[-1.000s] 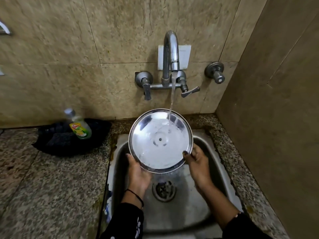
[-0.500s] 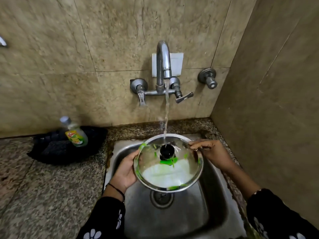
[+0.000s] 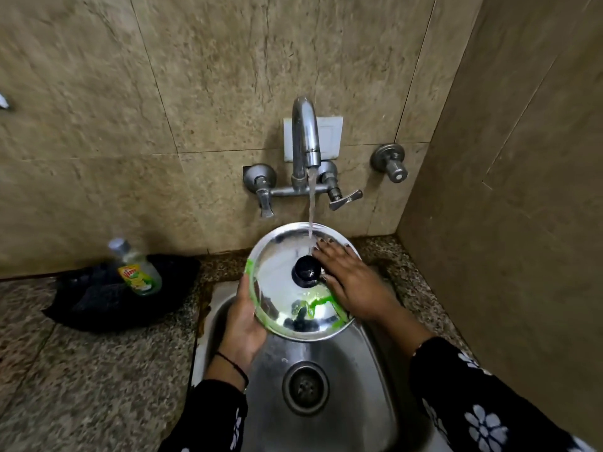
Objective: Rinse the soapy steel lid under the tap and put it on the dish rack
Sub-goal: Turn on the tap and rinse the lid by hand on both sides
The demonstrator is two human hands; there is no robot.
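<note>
Got the steel lid (image 3: 280,272) tipped knob-side up over the sink (image 3: 368,386), my left hand (image 3: 243,324) grasping its rim from below so the stream from the tap (image 3: 305,138) lands just past the black knob (image 3: 306,271). My right hand (image 3: 354,282) lies flat and released on the lid, fingers spread, I guess to rub soap off. Green soap (image 3: 315,301) clings near that hand and along the rim. Left of my grip on the granite bench (image 3: 81,370): a dish soap bottle (image 3: 137,267) on a black cloth (image 3: 98,301). Tiled corner, no dish rack visible.

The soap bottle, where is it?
The soap bottle stands on the left of the counter, leaning on a black cloth, left of the sink.
</note>
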